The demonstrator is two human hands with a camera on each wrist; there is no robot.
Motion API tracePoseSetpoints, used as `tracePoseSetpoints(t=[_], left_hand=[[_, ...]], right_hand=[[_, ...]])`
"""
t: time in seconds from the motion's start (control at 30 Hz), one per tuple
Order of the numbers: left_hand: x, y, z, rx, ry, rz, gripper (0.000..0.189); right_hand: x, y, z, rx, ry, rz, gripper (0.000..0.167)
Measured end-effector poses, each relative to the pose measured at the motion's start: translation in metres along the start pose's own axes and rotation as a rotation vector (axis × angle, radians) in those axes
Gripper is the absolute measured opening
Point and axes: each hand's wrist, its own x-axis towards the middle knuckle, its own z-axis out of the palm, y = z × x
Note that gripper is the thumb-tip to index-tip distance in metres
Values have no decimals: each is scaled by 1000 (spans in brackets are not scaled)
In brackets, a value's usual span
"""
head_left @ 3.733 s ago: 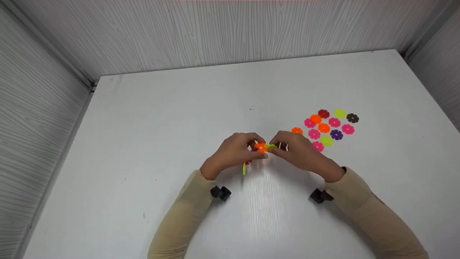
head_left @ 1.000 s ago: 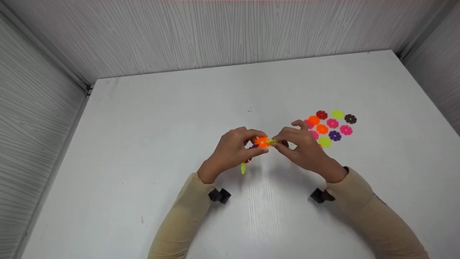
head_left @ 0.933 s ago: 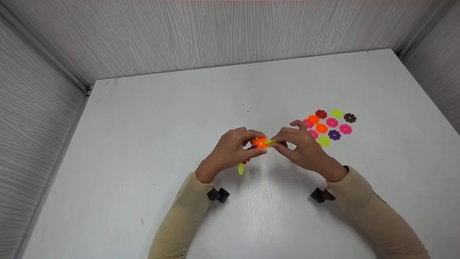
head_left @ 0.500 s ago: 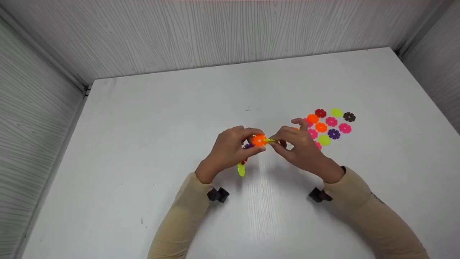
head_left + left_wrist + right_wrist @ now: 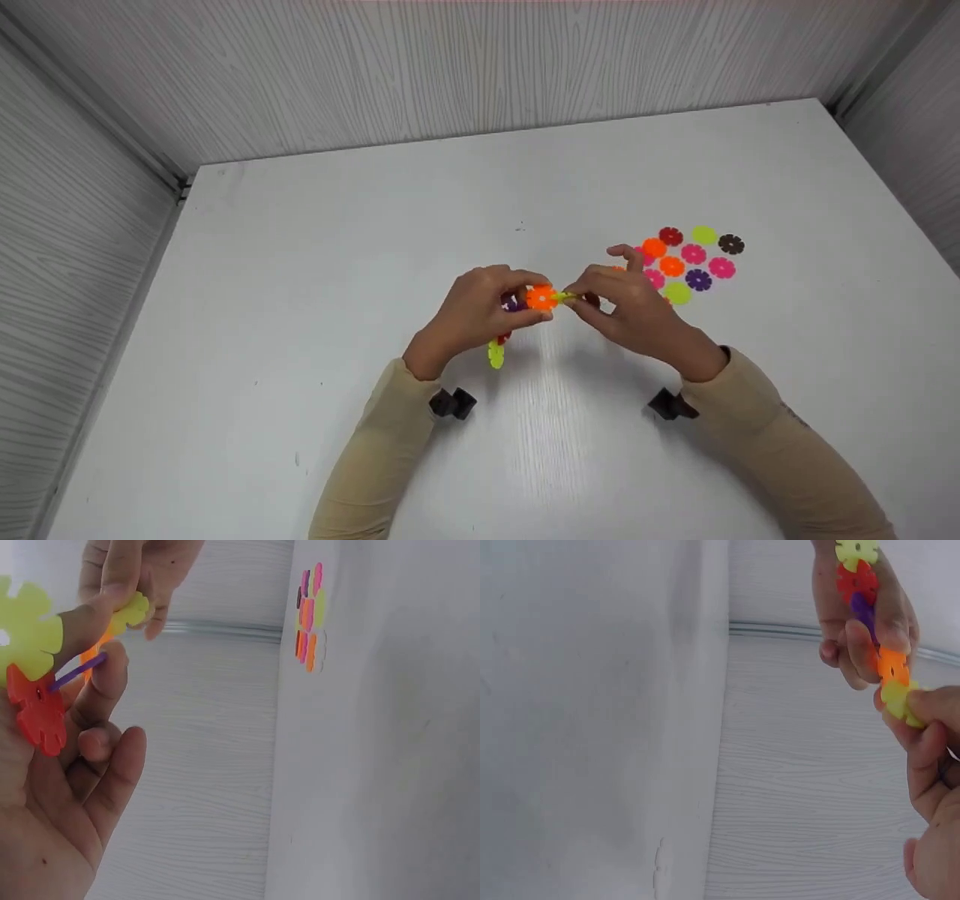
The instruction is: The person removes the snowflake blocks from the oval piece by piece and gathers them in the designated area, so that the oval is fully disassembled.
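My left hand (image 5: 480, 307) pinches an orange notched disc (image 5: 541, 298) between thumb and fingers. Joined to it is a chain: a purple disc (image 5: 863, 613), a red disc (image 5: 39, 711) and a yellow-green disc (image 5: 496, 354) at the tail, running back past the left palm. My right hand (image 5: 630, 307) pinches another yellow-green disc (image 5: 902, 702), whose edge meets the orange one, turned at an angle to it. Both hands are raised over the white table, close together. Fingertips partly cover the purple disc in the head view.
Several loose notched discs lie flat on the table right of the right hand, among them a dark brown disc (image 5: 731, 244), a purple disc (image 5: 698, 280) and a pink disc (image 5: 721, 267). Wood-grain panels (image 5: 480, 67) stand behind the white table (image 5: 337, 247) and at its sides.
Both hands keep their holds on the orange and yellow-green discs. The chain's tail has swung slightly left and turned its face more to the head view. The right hand's little finger has lifted.
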Motion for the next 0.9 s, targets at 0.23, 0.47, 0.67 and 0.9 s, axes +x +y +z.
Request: tracePoseSetpoints(t=[0.23, 0.47, 0.67, 0.9], left_hand=[[-2, -2, 1, 67, 48, -13, 35], [2, -16, 9, -58, -92, -102, 40], [4, -30, 16, -21, -185, -227, 50], [5, -40, 22, 116, -243, -344, 40]], right_hand=[[2, 0, 6, -75, 36, -16, 16], [-4, 12, 9, -22, -30, 50, 15], [-6, 17, 8, -40, -50, 97, 15], [-5, 17, 3, -21, -47, 150, 13]])
